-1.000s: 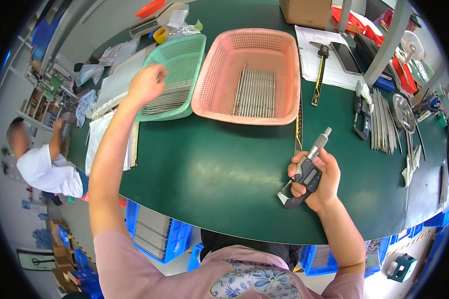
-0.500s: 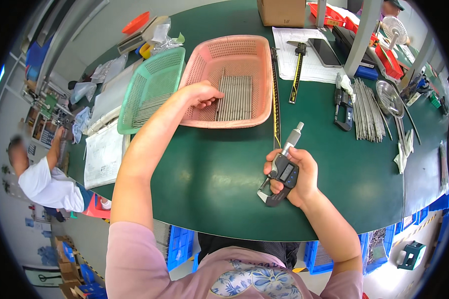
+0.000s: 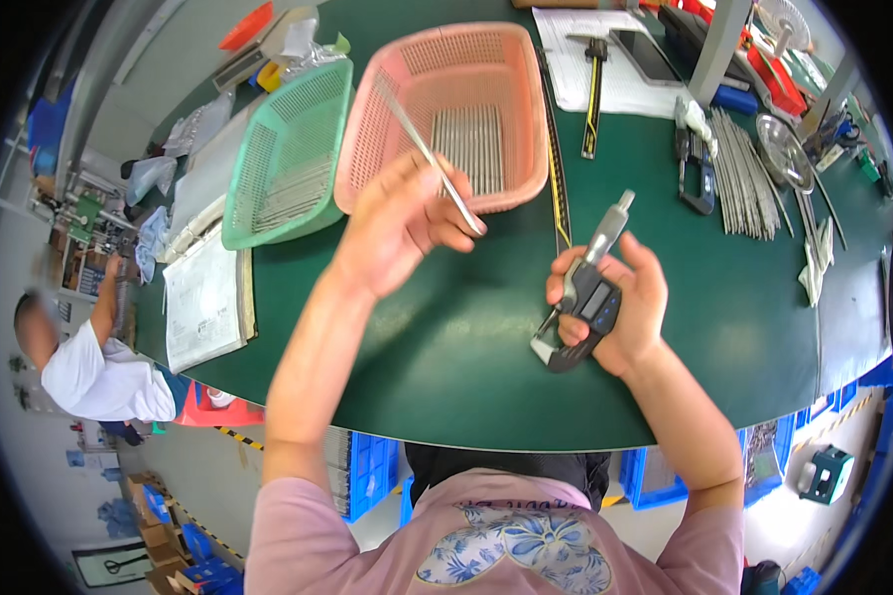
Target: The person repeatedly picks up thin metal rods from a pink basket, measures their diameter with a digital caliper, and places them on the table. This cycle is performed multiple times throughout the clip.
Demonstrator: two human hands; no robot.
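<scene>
My left hand (image 3: 399, 216) grips a thin metal rod (image 3: 414, 134), held slantwise above the near edge of the pink basket (image 3: 445, 45). Several similar metal rods (image 3: 468, 149) lie side by side on that basket's bottom. My right hand (image 3: 633, 307) is closed around a digital micrometer (image 3: 587, 305), its silver thimble pointing up and away and its measuring jaw toward me. Nothing shows between the micrometer's measuring faces. Left of the pink basket, a green basket (image 3: 253, 149) holds more thin rods (image 3: 298, 194).
Digital calipers (image 3: 592, 94) lie on paper sheets beside a phone (image 3: 645, 57). At the right are another micrometer (image 3: 695, 164), a bundle of rods (image 3: 744, 188) and a metal bowl (image 3: 782, 149). An open binder (image 3: 206, 297) lies left. A co-worker (image 3: 104, 372) sits at the far left.
My left hand has lifted a rod out of the pink basket and drawn it nearer to me. My right hand still holds the micrometer, turned slightly. The whole view has shifted a little.
</scene>
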